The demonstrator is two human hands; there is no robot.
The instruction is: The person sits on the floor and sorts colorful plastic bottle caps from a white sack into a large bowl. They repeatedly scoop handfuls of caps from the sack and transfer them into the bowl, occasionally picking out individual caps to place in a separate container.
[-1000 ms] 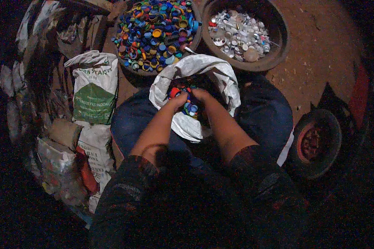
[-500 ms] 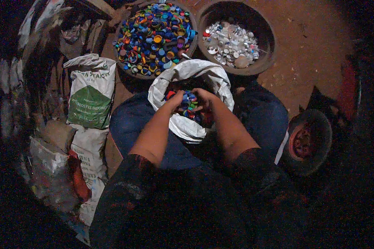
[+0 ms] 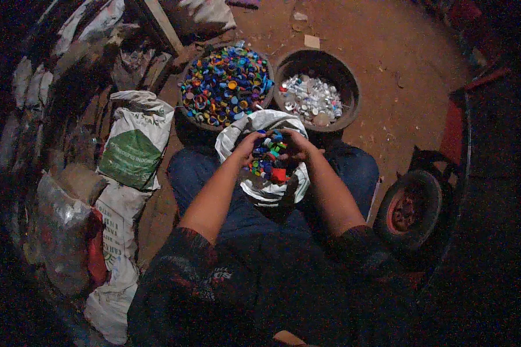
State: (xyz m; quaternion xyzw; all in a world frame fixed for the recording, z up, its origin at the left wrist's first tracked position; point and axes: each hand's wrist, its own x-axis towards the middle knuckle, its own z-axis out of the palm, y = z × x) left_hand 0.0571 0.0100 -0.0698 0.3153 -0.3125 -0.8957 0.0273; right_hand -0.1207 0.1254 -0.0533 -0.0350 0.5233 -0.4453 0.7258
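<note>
Fingers of your left hand [image 3: 248,144] and right hand [image 3: 295,146] curl inward together, cupping a heap of coloured bottle caps [image 3: 267,159] over the open white sack [image 3: 272,191] on your lap; two round basins sit just beyond it, the left basin [image 3: 185,124] piled with mixed-colour caps, the right basin [image 3: 347,95] holding whitish caps. Left of your knee stands one white bag with a green panel [image 3: 134,144]; a second white printed bag [image 3: 118,231] lies below it; one small wheel [image 3: 408,208] sits to your right.
</note>
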